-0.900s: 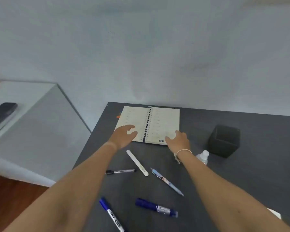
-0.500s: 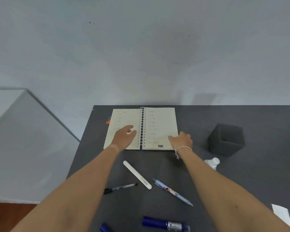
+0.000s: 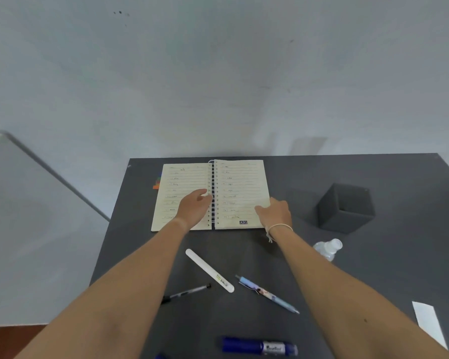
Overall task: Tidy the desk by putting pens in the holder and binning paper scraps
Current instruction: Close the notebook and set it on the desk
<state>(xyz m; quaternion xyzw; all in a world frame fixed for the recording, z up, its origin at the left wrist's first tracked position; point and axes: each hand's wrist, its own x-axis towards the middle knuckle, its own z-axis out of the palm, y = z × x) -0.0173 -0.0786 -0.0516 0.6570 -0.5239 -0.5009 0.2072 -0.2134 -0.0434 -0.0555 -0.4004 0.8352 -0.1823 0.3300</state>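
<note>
An open spiral notebook [image 3: 233, 182] lies at the desk's far side. My left hand [image 3: 195, 207] rests flat on its left page, fingers by the spiral. My right hand [image 3: 275, 213] grips the lower right corner of the right page. A dark grey square pen holder [image 3: 347, 208] stands to the right. Nearer to me lie a white flat pen [image 3: 209, 270], a thin black pen [image 3: 186, 292], a pale blue patterned pen [image 3: 267, 294] and a blue marker [image 3: 259, 347]. White paper scraps [image 3: 428, 322] lie at the right edge.
A small clear bottle [image 3: 328, 248] lies beside my right forearm, in front of the holder. Coloured tabs [image 3: 157, 182] stick out from the notebook's left side. The dark desk [image 3: 386, 268] meets a pale wall behind; a white cabinet [image 3: 24, 216] stands to the left.
The view has swung right and up, so the cabinet with the phone left the frame. My left hand slid toward the spiral; my right hand stayed at the page corner.
</note>
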